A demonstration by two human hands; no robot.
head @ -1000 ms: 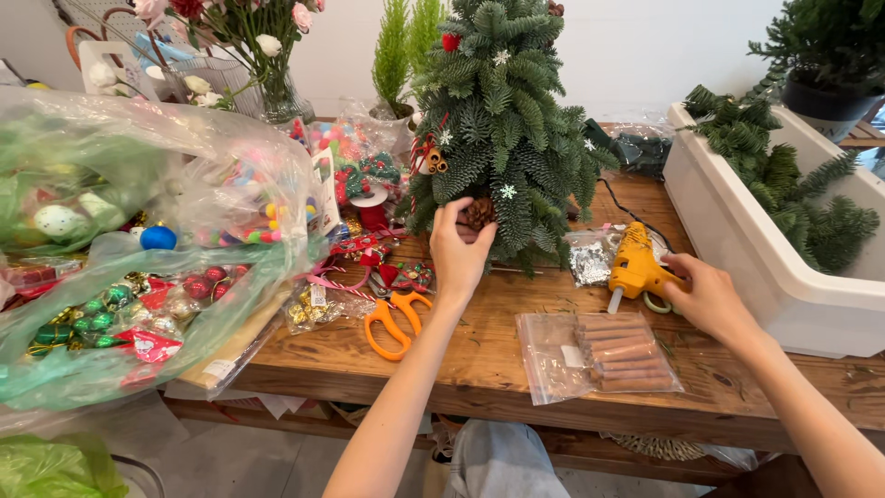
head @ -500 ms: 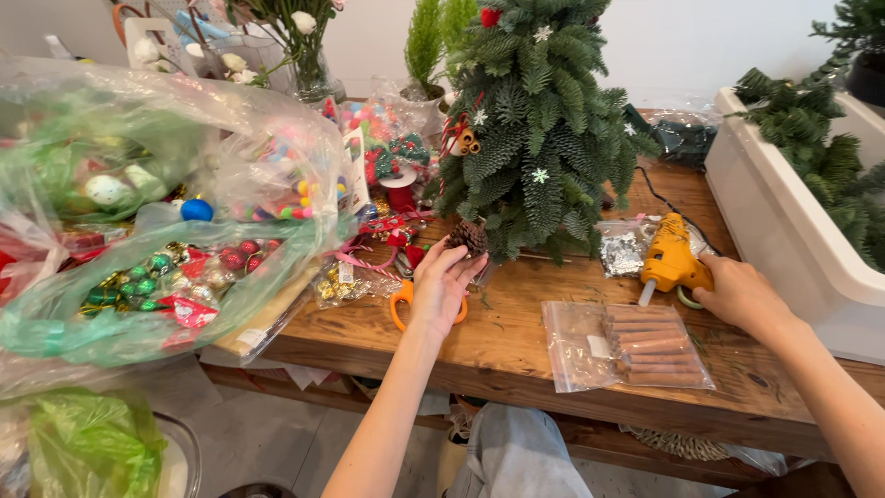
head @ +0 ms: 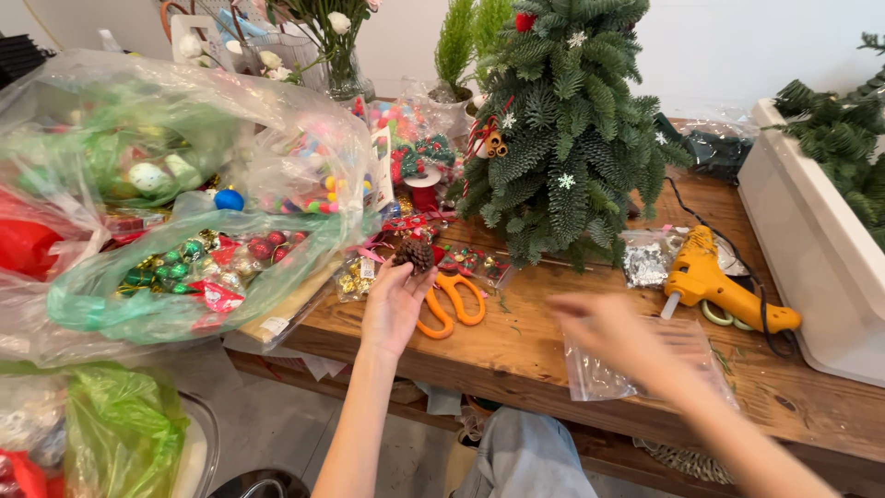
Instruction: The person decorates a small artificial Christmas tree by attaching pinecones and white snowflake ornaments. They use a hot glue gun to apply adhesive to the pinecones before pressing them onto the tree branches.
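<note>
My left hand [head: 395, 304] holds a small brown pine cone [head: 415, 254] at its fingertips, low over the wooden table [head: 516, 355], next to orange-handled scissors [head: 449, 304]. My right hand [head: 608, 337], blurred by motion, hovers with fingers apart and nothing in it above a clear plastic zip bag [head: 599, 378]. A yellow glue gun [head: 717, 286] lies on the table to the right of that hand. A small decorated green tree [head: 562, 138] stands behind both hands.
Large clear and green plastic bags of coloured ornaments [head: 184, 231] fill the table's left side. A white planter box [head: 811, 249] with green branches sits at the right. A vase of flowers [head: 346, 65] and small silver packets [head: 645, 263] lie further back.
My left hand has come down from the tree with the pine cone to the table near the scissors. My right hand let go of the glue gun and moved left over the zip bag.
</note>
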